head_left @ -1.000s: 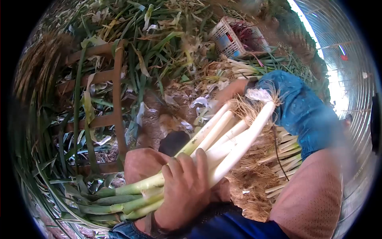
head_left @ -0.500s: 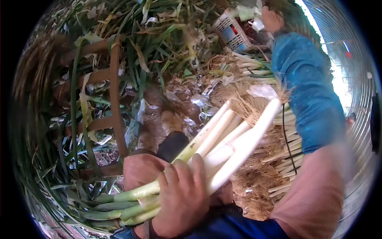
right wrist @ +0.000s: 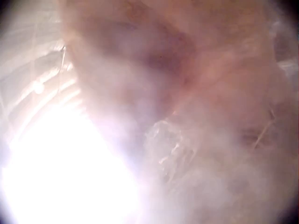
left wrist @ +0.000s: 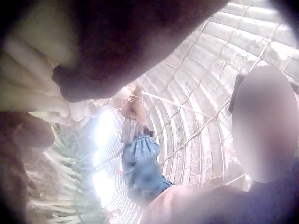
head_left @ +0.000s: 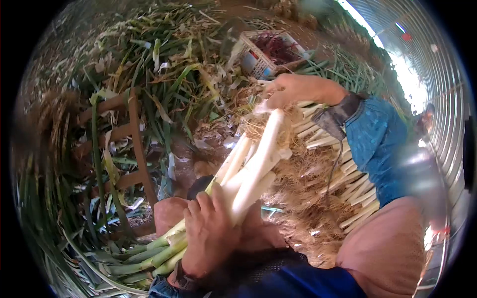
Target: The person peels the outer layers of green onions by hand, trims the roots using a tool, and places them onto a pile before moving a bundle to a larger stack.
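My left hand [head_left: 209,237] grips a bundle of leeks [head_left: 258,166] across the white stalks, low in the head view. Their root ends point up and away, and the green leaves trail to the lower left. At the root end of the foremost leek, my right hand [head_left: 305,90] pinches a pale, papery flap of skin [head_left: 261,107] between curled fingers and thumb. The right wrist view is hazy, with a translucent scrap of skin [right wrist: 166,140] beside the fingers. In the left wrist view, the right hand [left wrist: 134,107] appears beyond the stalks.
Rows of leeks [head_left: 360,186] with bushy roots [head_left: 298,213] lie on the ground at right. A plastic crate [head_left: 256,62] with dark reddish contents stands farther back. Leaf scraps [head_left: 169,59] cover the ground, and a wooden frame [head_left: 135,134] stands at left among leaves.
My right hand swung out toward the crate with white peelings, then came back without them to the leek's root end. The left hand keeps its grip on the bundle.
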Available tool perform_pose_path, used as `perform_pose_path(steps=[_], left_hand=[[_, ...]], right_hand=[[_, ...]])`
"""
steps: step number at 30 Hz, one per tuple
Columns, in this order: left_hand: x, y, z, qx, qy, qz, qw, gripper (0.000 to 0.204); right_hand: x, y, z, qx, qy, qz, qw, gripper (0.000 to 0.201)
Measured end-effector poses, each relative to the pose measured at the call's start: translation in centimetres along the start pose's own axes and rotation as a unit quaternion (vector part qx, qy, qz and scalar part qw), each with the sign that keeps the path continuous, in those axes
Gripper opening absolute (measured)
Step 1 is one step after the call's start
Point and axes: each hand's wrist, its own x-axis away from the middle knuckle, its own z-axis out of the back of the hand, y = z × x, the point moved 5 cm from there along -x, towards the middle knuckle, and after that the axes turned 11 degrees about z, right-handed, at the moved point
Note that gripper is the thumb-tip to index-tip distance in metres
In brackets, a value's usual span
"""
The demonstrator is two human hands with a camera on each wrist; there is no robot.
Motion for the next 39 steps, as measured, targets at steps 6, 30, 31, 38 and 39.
perform_pose_path(steps=[6, 30, 31, 38, 39], left_hand=[[0.8, 1.0, 0.5, 0.010, -0.007, 0.008, 1.000, 0.061], [-0.3, -1.1, 0.6, 0.019, -0.040, 0.087, 0.995, 0.049], [-0.4, -1.2, 0.6, 0.006, -0.060, 0.113, 0.992, 0.050], [-0.7, -1.3, 0.2, 0.010, -0.080, 0.116, 0.990, 0.055], [-0.6, -1.3, 0.1, 0.009, -0.081, 0.115, 0.990, 0.056]], right_hand=[[-1.6, 2.7, 4.1, 0.580, 0.007, -0.115, 0.807, 0.020], [8.3, 6.0, 1.8, 0.445, 0.175, -0.219, 0.850, 0.012], [8.9, 6.0, 2.0, 0.406, 0.185, -0.219, 0.868, 0.014], [7.2, 7.0, -11.1, 0.132, 0.076, -0.133, 0.979, 0.023], [6.9, 7.6, -10.6, 0.198, 0.099, -0.171, 0.960, 0.023]])
